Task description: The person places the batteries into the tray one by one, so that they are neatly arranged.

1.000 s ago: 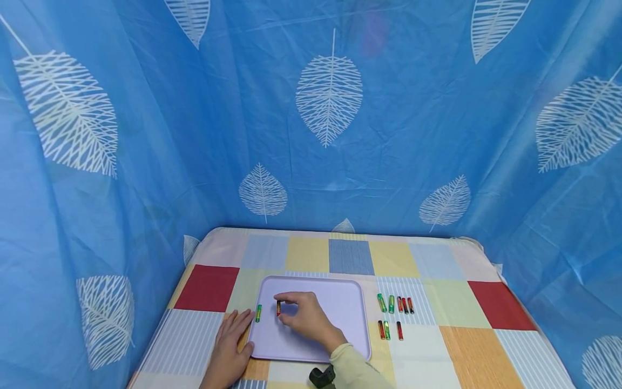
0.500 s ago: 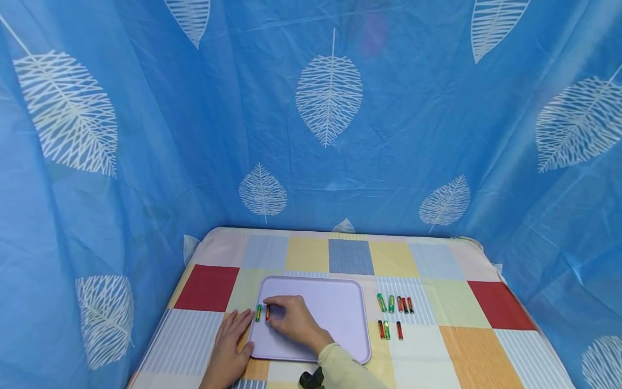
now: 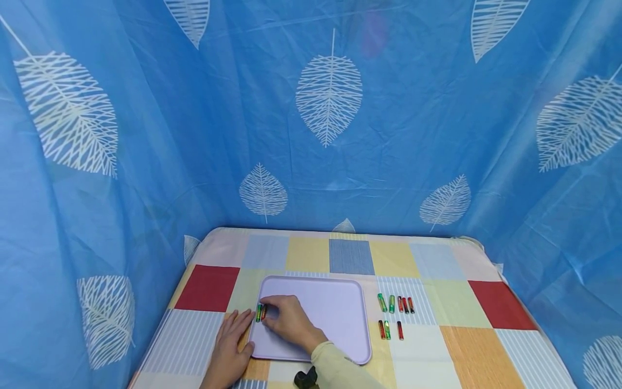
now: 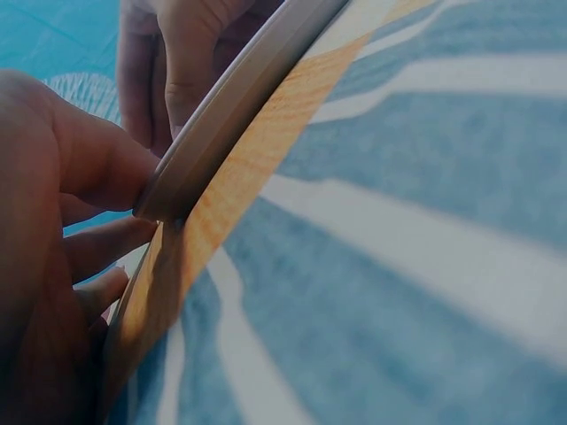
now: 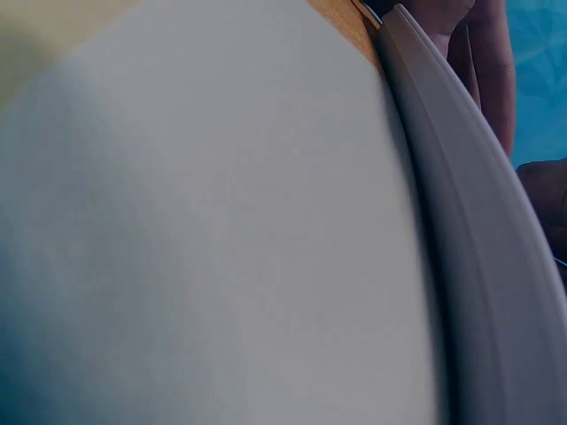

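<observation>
A red-and-black battery (image 3: 264, 312) is pinched by its two ends between the thumb and forefinger of the right hand (image 3: 290, 320) — a narrow hold, apparently chosen so that its long side is left free to be laid against the green battery (image 3: 258, 313) just beside it. Whether the two are touching cannot be told. Both are found by the left edge of the lilac tray (image 3: 330, 308), which is set a little left of the middle of the table (image 3: 457, 302), well apart from its far edge.

The tray is touched at its left edge and near-left corner by the left hand (image 3: 230, 348), whose fingers are loosely straight and wrapped round nothing; the tray is probably steadied by this light contact.

Eight loose batteries (image 3: 391, 303) are laid in two rows between the tray and the table's right edge, likely so that they can be easily reached by the right hand.

The table is covered by a patchwork cloth (image 3: 308, 254) of plain and striped squares. Past its far edge and along both sides, a blue curtain (image 3: 330, 183) printed with white leaves is hung — the room beyond is hidden by it
</observation>
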The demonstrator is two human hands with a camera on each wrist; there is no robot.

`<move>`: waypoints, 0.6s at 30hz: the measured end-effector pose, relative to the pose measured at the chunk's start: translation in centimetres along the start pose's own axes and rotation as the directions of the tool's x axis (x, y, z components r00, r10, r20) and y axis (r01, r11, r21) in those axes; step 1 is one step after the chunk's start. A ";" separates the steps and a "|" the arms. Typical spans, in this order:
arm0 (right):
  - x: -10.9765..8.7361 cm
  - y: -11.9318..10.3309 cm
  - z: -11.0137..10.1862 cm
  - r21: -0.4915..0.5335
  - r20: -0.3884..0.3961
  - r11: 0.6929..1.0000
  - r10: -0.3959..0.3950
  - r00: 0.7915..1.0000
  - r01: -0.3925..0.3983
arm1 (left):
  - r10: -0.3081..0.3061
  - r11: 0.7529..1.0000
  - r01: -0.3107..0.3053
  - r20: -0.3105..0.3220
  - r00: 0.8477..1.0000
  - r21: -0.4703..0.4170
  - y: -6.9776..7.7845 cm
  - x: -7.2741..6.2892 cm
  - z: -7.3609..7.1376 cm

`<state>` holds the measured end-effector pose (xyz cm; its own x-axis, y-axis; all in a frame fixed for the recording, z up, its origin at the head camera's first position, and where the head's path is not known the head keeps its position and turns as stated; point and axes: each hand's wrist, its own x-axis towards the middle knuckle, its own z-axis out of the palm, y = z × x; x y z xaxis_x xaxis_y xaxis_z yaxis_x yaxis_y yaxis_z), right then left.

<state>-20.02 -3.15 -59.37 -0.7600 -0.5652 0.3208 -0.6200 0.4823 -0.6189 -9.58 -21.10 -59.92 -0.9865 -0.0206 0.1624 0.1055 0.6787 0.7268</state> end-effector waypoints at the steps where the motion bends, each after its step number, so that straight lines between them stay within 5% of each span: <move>1: 0.0 0.0 0.0 -0.001 0.001 1.000 0.000 1.000 0.000 | 0.000 1.000 0.000 0.000 1.000 -0.002 0.0 0.0 0.0; 18: -0.1 -0.2 -0.1 -0.028 0.018 0.999 -0.018 1.000 0.019 | -0.017 1.000 0.018 0.020 1.000 -0.007 0.1 0.2 -0.2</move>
<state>-19.83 -3.14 -59.23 -0.7447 -0.5862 0.3190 -0.6395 0.4901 -0.5923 -9.73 -21.18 -59.65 -0.9905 -0.0177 0.1363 0.0889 0.6734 0.7339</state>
